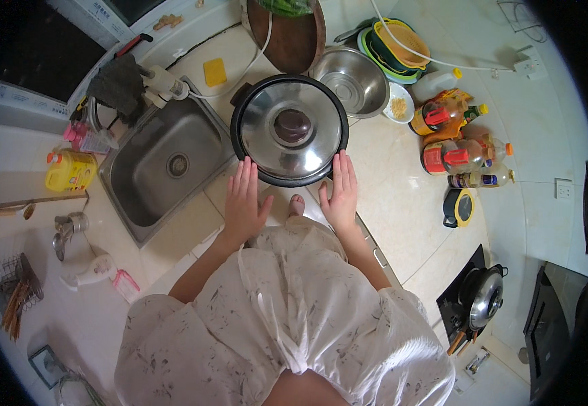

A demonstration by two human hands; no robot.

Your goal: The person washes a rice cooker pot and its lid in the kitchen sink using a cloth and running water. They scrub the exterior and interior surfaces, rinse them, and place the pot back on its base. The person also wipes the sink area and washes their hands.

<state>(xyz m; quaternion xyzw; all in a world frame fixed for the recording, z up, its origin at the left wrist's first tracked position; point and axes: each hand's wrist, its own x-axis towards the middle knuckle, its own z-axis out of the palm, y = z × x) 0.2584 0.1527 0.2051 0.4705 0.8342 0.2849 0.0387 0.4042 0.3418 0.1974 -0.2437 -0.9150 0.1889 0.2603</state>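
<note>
A black round pot [345, 129] stands on the countertop in front of me. Its domed metal lid [263, 147] has a dark brown knob [292, 126] and sits level on the rim. My left hand [243, 205] lies palm down, its straight fingertips at the pot's near left edge. On the near right edge are the fingertips of my right hand [341, 195], also straight, with the thumb held away. Neither hand is closed around anything. What the pot holds is hidden by the lid.
Left of the pot is a steel sink [172, 137]; behind it lies a yellow sponge [215, 72]. A steel basin [357, 83], a white dish [399, 103] and several bottles [456, 155] stand to the right. Farther right, a lidded wok [486, 299] rests on a black cooktop [451, 299].
</note>
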